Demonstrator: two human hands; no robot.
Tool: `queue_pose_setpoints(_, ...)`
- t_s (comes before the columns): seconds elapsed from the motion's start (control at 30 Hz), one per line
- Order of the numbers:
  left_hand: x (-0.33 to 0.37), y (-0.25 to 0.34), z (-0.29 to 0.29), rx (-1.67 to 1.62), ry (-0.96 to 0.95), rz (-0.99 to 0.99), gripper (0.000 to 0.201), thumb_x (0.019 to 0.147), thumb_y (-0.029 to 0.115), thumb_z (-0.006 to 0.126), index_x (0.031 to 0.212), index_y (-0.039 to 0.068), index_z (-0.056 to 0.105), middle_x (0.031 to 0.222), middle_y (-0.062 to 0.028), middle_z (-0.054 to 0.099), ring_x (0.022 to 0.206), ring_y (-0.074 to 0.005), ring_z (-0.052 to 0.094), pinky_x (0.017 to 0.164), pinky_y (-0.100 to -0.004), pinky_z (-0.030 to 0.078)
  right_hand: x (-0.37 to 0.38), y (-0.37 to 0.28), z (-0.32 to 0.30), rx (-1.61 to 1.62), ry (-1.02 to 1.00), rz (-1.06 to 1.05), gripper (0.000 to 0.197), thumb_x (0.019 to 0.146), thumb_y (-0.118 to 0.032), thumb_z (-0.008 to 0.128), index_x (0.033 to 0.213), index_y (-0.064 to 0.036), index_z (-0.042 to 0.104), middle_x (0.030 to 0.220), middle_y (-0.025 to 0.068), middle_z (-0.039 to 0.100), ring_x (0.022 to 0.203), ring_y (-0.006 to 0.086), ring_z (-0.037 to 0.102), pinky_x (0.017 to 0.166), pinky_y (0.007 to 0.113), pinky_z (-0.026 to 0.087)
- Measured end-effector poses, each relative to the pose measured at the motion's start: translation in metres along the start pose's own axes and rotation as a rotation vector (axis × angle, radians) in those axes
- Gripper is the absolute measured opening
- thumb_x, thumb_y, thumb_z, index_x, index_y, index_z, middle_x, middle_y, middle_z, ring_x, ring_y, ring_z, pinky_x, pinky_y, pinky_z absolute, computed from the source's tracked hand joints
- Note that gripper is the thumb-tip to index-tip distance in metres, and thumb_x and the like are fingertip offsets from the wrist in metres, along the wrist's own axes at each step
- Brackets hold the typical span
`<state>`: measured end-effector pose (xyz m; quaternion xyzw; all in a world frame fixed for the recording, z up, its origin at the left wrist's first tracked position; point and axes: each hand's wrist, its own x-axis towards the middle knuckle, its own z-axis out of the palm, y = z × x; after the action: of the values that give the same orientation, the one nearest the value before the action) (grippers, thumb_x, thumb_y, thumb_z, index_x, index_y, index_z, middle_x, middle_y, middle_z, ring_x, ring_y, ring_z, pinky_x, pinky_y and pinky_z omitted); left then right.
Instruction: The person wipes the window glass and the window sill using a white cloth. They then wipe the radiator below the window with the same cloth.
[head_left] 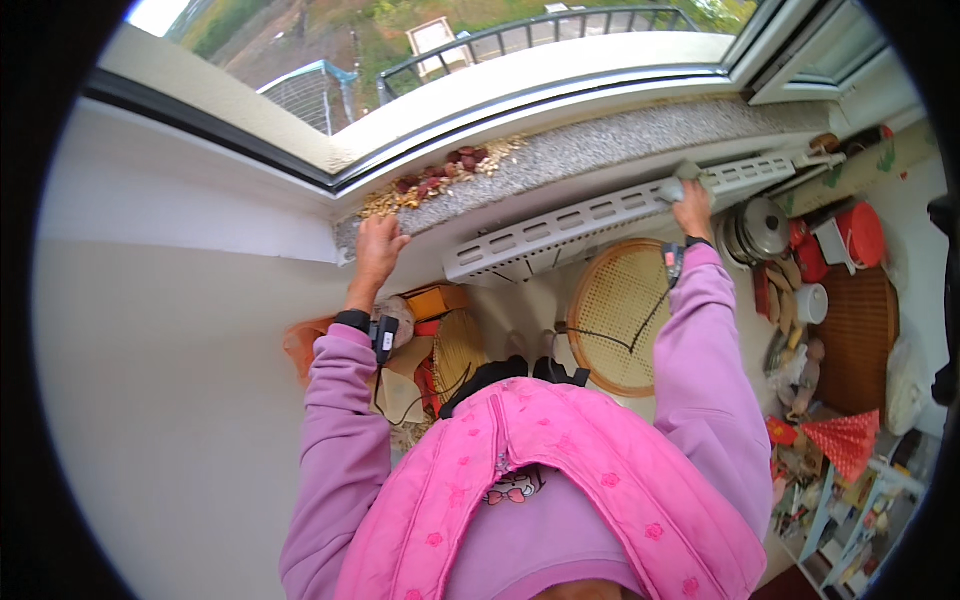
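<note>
My right hand (691, 212) is closed on a light grey cloth (672, 190), which lies against the slotted top of a white radiator (590, 212). My left hand (379, 246) is at the left end of the speckled granite windowsill (600, 145), fingers curled at its front edge and thumb sticking out. Whatever those fingers hold, if anything, is hidden. Just beyond the left hand, a heap of pale and yellow seeds or kernels (385, 204) runs along the sill, with dark red dried pieces (430, 182) among them.
A round woven-cane stool (620, 310) stands below the radiator. Boxes and a straw-coloured fan-shaped thing (458, 350) crowd the floor at left. Right of me are a lidded metal pot (765, 228), a red-lidded container (858, 235) and a cluttered shelf (850, 530). The window frame (540, 98) borders the sill.
</note>
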<state>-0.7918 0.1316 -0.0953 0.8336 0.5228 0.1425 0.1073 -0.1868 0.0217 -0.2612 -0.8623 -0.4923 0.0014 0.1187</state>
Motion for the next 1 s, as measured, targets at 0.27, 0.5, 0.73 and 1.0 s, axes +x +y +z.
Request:
queue_pose_setpoints(0.27, 0.001, 0.002, -0.001, 0.047, -0.015, -0.009, 0.027, 0.071, 0.018, 0.078, 0.076, 0.008, 0.054, 0.084, -0.0118, 0.054, 0.087, -0.0339, 0.052, 0.075, -0.0446, 0.043, -0.034, -0.100, -0.008, 0.108, -0.070, -0.156, 0.039, 0.068, -0.009, 0.063, 0.107, -0.0142, 0.065, 0.116, 0.0096, 0.060, 0.113, 0.0310, 0.052, 0.094, 0.046, 0.044)
queue_pose_setpoints(0.5, -0.002, 0.001, 0.002, 0.052, 0.000, -0.008, 0.026, 0.072, 0.019, 0.077, 0.076, 0.007, 0.054, 0.083, -0.0125, 0.054, 0.087, -0.0341, 0.052, 0.075, -0.0450, 0.043, -0.089, -0.223, -0.004, 0.224, -0.160, -0.481, 0.040, 0.064, -0.006, 0.061, 0.102, -0.0141, 0.069, 0.112, 0.0109, 0.065, 0.109, 0.0308, 0.057, 0.095, 0.046, 0.044)
queue_pose_setpoints(0.73, 0.002, -0.002, 0.003, 0.036, -0.051, -0.045, 0.023, 0.073, 0.018, 0.075, 0.077, 0.006, 0.055, 0.084, -0.0125, 0.054, 0.086, -0.0335, 0.051, 0.074, -0.0449, 0.042, -0.162, -0.328, 0.020, 0.437, -0.188, -0.838, 0.032, 0.065, -0.018, 0.069, 0.097, -0.0168, 0.069, 0.109, 0.0076, 0.063, 0.116, 0.0312, 0.052, 0.099, 0.048, 0.039)
queue_pose_setpoints(1.0, 0.002, -0.005, 0.001, 0.017, -0.058, -0.031, 0.024, 0.074, 0.018, 0.075, 0.076, 0.006, 0.054, 0.082, -0.0127, 0.053, 0.083, -0.0339, 0.051, 0.073, -0.0450, 0.041, -0.175, -0.246, 0.009, 0.758, -0.022, -0.811, 0.025, 0.063, -0.007, 0.068, 0.086, -0.0152, 0.071, 0.126, 0.0069, 0.060, 0.125, 0.0351, 0.048, 0.103, 0.048, 0.037)
